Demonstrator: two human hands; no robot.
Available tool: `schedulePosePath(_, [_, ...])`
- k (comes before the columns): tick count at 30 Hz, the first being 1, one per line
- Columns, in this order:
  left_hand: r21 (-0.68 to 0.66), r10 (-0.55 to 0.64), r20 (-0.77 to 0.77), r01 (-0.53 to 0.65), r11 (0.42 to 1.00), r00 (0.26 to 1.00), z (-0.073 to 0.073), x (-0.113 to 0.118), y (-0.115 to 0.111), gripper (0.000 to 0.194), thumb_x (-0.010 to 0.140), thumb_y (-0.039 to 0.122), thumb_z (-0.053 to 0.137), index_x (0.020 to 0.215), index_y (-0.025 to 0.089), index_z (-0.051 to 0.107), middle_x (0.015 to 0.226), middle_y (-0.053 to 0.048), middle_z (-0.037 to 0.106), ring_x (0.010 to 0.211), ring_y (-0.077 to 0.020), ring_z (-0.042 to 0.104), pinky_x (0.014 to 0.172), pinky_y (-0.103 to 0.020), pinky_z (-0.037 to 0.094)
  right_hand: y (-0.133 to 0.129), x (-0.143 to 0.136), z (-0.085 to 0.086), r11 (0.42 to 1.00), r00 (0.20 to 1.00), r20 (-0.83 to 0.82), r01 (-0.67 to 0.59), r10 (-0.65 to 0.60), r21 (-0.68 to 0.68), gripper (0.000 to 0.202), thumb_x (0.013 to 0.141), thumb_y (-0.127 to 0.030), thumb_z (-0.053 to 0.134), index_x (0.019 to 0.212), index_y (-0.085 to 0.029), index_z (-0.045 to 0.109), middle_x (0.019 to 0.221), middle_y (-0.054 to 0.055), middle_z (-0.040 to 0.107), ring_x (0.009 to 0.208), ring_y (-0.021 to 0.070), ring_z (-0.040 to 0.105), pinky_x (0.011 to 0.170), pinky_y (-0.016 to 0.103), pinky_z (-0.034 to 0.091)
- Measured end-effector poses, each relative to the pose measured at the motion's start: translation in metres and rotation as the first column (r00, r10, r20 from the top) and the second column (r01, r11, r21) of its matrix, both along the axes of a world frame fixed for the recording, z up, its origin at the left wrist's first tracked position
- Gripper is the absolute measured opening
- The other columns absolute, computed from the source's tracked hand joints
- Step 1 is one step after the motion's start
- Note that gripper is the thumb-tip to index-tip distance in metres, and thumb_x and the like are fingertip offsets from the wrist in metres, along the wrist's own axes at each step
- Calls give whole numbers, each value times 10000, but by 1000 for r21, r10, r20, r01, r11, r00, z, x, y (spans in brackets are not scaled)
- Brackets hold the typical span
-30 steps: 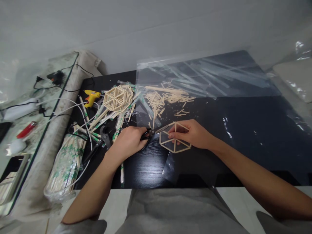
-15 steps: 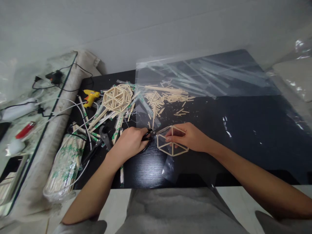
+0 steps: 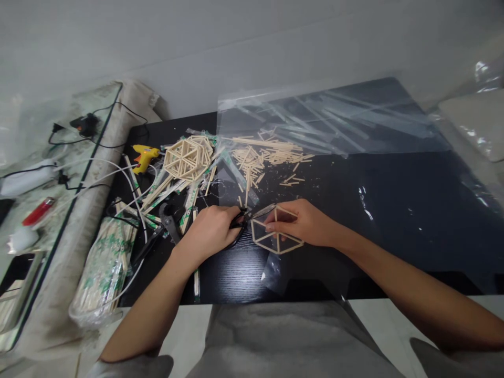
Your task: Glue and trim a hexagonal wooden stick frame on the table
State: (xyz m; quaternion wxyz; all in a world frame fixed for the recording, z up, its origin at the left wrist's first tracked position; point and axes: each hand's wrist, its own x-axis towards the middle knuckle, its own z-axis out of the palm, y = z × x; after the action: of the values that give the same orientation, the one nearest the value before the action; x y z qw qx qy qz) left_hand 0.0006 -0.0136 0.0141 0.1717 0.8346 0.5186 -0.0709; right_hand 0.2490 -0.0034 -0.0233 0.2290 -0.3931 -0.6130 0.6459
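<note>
My left hand (image 3: 216, 227) is closed around the black handles of scissors (image 3: 238, 220), whose blades reach to the upper left edge of a hexagonal wooden stick frame (image 3: 277, 251). Between thumb and fingers, my right hand (image 3: 305, 223) grips that frame at its right side. Thin sticks form its rim and spokes, and clear plastic film seems to lie against it. A strip of clear film (image 3: 271, 270) shows below the frame. Whether the blades touch the film or a stick I cannot tell.
Finished-looking hexagon frames (image 3: 187, 159) are stacked at the back left, beside a yellow glue gun (image 3: 145, 158). Short cut sticks (image 3: 252, 163) lie behind my hands. Black pliers (image 3: 169, 223), a white cable (image 3: 138, 210) and bagged sticks (image 3: 104, 257) are on the left. A clear sheet (image 3: 334, 123) covers the back.
The scissor blades, visible and pointing right half a second ago, now look closer together along the frame's upper left edge. The frame has shifted very slightly left; both hands keep their grips.
</note>
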Motion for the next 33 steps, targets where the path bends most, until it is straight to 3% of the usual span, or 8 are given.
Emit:
schedulePosePath(5, [-1, 1, -38, -1, 1000, 999, -2, -2, 1, 115, 893, 188, 561, 860, 188, 672, 808, -90, 745, 787, -263, 723, 695, -313, 450, 3, 3, 0, 1000, 1000, 11, -6, 6, 10, 246, 808, -413, 826, 908, -199, 759, 733, 9, 738, 672, 188, 702, 657, 315, 578])
schedulePosePath(8, [0, 17, -31, -17, 1000, 999, -3, -4, 4, 134, 900, 200, 558, 863, 185, 686, 826, -98, 756, 803, -265, 730, 697, -311, 449, 8, 7, 5, 998, 999, 0, 52, -52, -18, 299, 747, -370, 863, 949, -191, 734, 827, 15, 742, 738, 201, 712, 698, 333, 604])
schedulePosePath(14, [13, 112, -40, -112, 994, 993, -1, -7, 8, 174, 935, 255, 562, 868, 177, 702, 820, -108, 759, 784, -257, 724, 680, -308, 437, 12, 12, 10, 994, 993, -37, 109, -110, -30, 195, 765, -260, 792, 925, -211, 692, 871, 11, 718, 792, 212, 737, 782, 372, 629])
schedulePosePath(22, [53, 154, -51, -151, 987, 987, 3, -14, 13, 153, 923, 254, 575, 869, 183, 699, 810, -92, 750, 762, -242, 700, 674, -306, 413, 13, 12, 2, 960, 957, -97, 265, -274, -92, 389, 722, -366, 889, 1014, -234, 669, 914, 38, 785, 817, 253, 775, 819, 425, 633])
schedulePosePath(25, [139, 208, 51, -214, 967, 977, -1, -18, 14, 202, 941, 295, 571, 804, 178, 663, 767, -77, 724, 707, -216, 660, 652, -304, 389, 14, 12, 2, 928, 926, -104, 351, -364, -126, 458, 692, -405, 920, 1028, -241, 656, 881, 42, 797, 827, 268, 783, 824, 439, 635])
schedulePosePath(27, [165, 285, 221, -324, 932, 933, -5, -19, 14, 301, 965, 383, 570, 754, 179, 638, 701, -45, 683, 641, -178, 608, 621, -288, 372, 14, 11, 2, 916, 915, -96, 378, -391, -134, 479, 672, -418, 934, 1018, -237, 658, 856, 42, 798, 826, 274, 784, 814, 437, 633])
schedulePosePath(29, [79, 356, 422, -426, 901, 833, -9, -16, 12, 370, 959, 484, 592, 760, 177, 643, 668, -15, 656, 603, -147, 566, 594, -267, 370, 12, 10, 3, 914, 914, -92, 381, -395, -142, 484, 645, -419, 950, 987, -230, 666, 862, 43, 802, 832, 273, 783, 810, 426, 626])
schedulePosePath(33, [-234, 435, 657, -381, 894, 616, -12, -5, 6, 375, 879, 537, 709, 840, 166, 675, 687, 12, 651, 584, -114, 519, 558, -238, 376, 7, 4, 4, 933, 935, -88, 329, -343, -147, 412, 627, -399, 960, 872, -212, 686, 837, 30, 790, 830, 251, 774, 818, 392, 607])
